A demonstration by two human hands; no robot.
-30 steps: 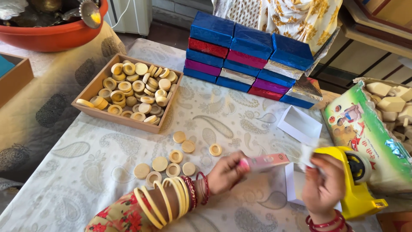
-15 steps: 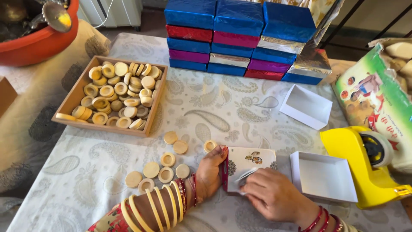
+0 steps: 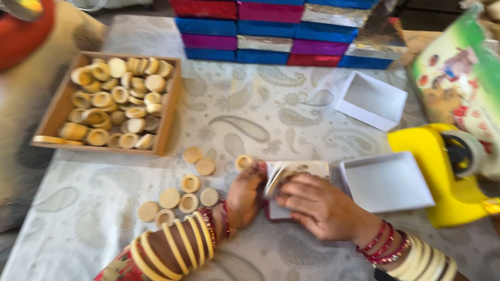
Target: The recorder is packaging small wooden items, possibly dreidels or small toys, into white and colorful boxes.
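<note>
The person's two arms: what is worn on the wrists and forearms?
The left hand has thin red bangles at the wrist, then a row of thick cream-yellow bangles up the forearm, and the edge of a red patterned sleeve. The right hand has red bangles, then cream ones. The picture is too blurred to show any rings.

Lower centre: left hand point(image 3: 245, 198) and right hand point(image 3: 317, 205) press on a small foil-covered box point(image 3: 299, 174) on the paisley tablecloth point(image 3: 250, 119). Left: loose cream discs point(image 3: 182, 192); upper left: wooden tray point(image 3: 169, 114). Right: open white box point(image 3: 388, 182), yellow tape dispenser point(image 3: 442, 171).
</note>
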